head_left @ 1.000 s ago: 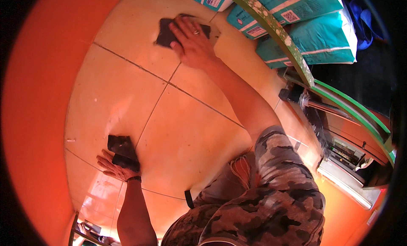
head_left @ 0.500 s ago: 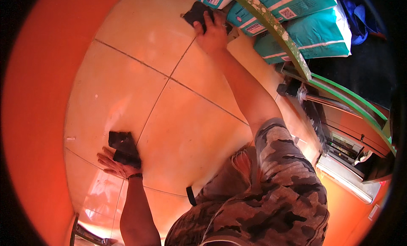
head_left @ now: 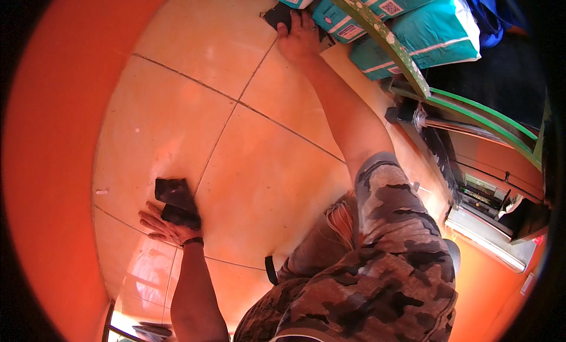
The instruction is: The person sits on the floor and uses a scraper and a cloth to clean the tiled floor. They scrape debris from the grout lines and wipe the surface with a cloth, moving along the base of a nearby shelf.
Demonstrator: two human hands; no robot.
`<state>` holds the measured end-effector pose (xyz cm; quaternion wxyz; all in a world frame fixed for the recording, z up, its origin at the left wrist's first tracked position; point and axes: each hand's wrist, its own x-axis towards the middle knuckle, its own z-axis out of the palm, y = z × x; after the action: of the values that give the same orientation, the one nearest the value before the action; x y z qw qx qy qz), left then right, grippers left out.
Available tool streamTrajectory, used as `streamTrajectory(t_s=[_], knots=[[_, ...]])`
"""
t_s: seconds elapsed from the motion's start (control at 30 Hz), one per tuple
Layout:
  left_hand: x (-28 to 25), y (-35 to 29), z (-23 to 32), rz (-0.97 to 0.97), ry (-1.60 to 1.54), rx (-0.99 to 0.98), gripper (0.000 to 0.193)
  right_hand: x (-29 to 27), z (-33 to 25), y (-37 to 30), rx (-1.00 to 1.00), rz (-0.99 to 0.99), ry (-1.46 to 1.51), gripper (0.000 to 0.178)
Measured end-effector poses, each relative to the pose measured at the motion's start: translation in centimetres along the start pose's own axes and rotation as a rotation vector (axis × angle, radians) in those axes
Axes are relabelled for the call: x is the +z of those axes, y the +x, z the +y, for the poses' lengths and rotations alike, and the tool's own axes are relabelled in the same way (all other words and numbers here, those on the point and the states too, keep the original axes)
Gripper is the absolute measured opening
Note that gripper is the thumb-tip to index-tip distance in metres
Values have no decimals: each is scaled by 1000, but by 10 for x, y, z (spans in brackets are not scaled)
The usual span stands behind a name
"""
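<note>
My right hand (head_left: 299,40), far ahead, presses down on a dark cloth (head_left: 279,15) on the tiled floor; the cloth shows on both sides of its fingers. Teal plastic packages lie just right of that hand. At the lower left, my left hand (head_left: 168,223) has its fingers stretched out and spread near the floor. A black folded-looking piece (head_left: 175,191) extends from beside that hand and covers part of it near the thumb; its kind is not clear. The left wrist carries a thin dark band (head_left: 193,241).
An orange wall (head_left: 53,135) borders the floor (head_left: 277,153) on the left. Several teal packages (head_left: 433,38) sit behind a worn green frame bar (head_left: 396,52) at the upper right. A rack with metal rails (head_left: 466,132) stands along the right. A small pale bit (head_left: 102,192) lies near the wall.
The view has shifted slightly. The dark cloth under my right hand has slid a little to the right. My left hand has stayed nearly in place.
</note>
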<state>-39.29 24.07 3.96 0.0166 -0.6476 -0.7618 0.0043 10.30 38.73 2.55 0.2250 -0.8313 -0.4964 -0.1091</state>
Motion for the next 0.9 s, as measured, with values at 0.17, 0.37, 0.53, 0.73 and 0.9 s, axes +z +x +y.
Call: streamTrajectory(t_s=[0.17, 0.37, 0.53, 0.73, 0.9], knots=[[8, -1, -10, 20, 69, 6, 75, -5, -12, -31, -289, -71, 162, 54], [9, -1, -1, -87, 110, -34, 85, 13, -5, -19, -129, -49, 15, 51], [-2, 3, 9, -163, 60, -97, 94, -21, 5, 2, 112, -133, 116, 49], [-10, 4, 6, -179, 200, -95, 100, -4, -60, -38, -257, -170, 212, 47], [27, 5, -8, -58, 648, -75, 92, 13, -26, 1, 20, 38, -51, 45]])
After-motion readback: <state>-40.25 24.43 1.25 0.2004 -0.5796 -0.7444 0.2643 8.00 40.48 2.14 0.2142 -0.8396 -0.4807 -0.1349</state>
